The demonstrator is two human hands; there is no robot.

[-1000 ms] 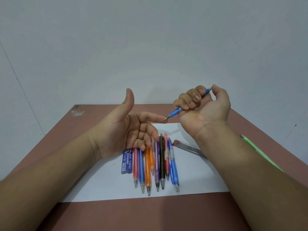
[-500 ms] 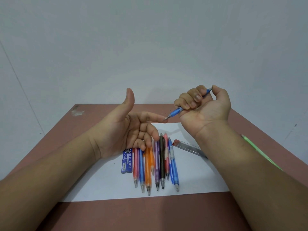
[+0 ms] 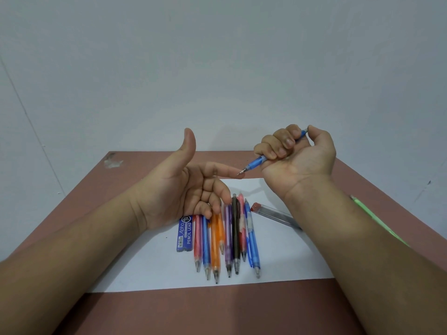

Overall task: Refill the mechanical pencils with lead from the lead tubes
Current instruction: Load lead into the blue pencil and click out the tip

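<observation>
My right hand (image 3: 300, 155) grips a blue mechanical pencil (image 3: 256, 163) in a fist, thumb on its top end, tip pointing left and down. The tip touches the end of my left index finger. My left hand (image 3: 183, 189) is raised palm up, thumb upright, index finger stretched out, other fingers loosely curled and holding nothing. Below on a white sheet (image 3: 150, 269) lies a row of several coloured mechanical pencils (image 3: 225, 240), tips toward me. A blue lead tube (image 3: 185, 234) labelled PENCIL LEAD lies left of them. A clear lead tube (image 3: 273, 215) with a red cap lies to their right.
The brown table (image 3: 217, 313) stands against a pale wall. A green pencil (image 3: 372, 216) lies on the table's right side, partly behind my right forearm. A scuffed patch (image 3: 112, 163) marks the far left corner.
</observation>
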